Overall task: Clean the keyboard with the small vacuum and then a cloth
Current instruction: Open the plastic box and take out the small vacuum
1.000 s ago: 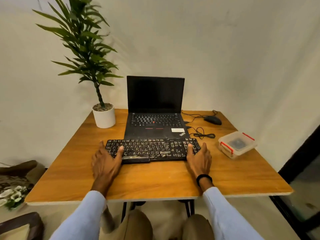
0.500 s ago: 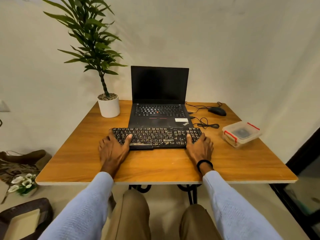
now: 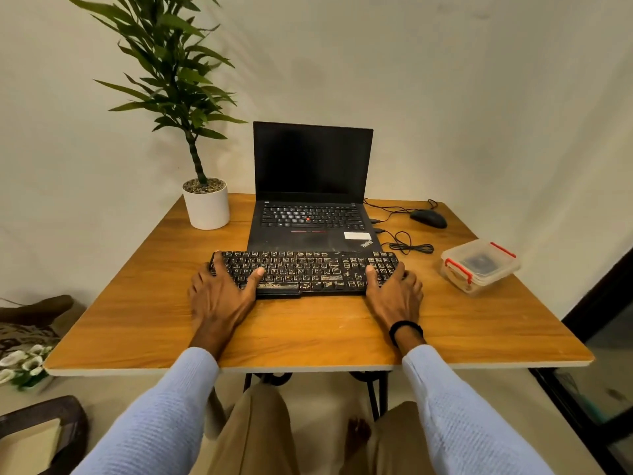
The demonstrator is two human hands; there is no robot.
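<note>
One keyboard point(image 3: 308, 272), laptop point(image 3: 311, 159), mouse point(image 3: 429, 218), potted plant point(image 3: 206, 207), lidded box point(image 3: 479, 265), table point(image 3: 308, 330); two hands point(image 3: 219, 298) point(image 3: 394, 296).

The wooden table point(image 3: 137, 320) holds a potted plant point(image 3: 206, 209), an open black laptop point(image 3: 311, 231), a black keyboard point(image 3: 308, 272), a mouse point(image 3: 429, 218), and a clear box point(image 3: 479, 265) with red clips.

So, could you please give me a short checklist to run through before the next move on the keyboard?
1. Left hand grips the left end of the keyboard: ok.
2. Right hand grips the right end: ok.
3. Keyboard clear of the laptop: cannot tell; its far edge meets the laptop's front edge.
4. Vacuum within reach: not ok, none in view.
5. Cloth within reach: not ok, none in view; what the box holds cannot be told.
6. Keys clean: not ok, pale grime across them.
</note>
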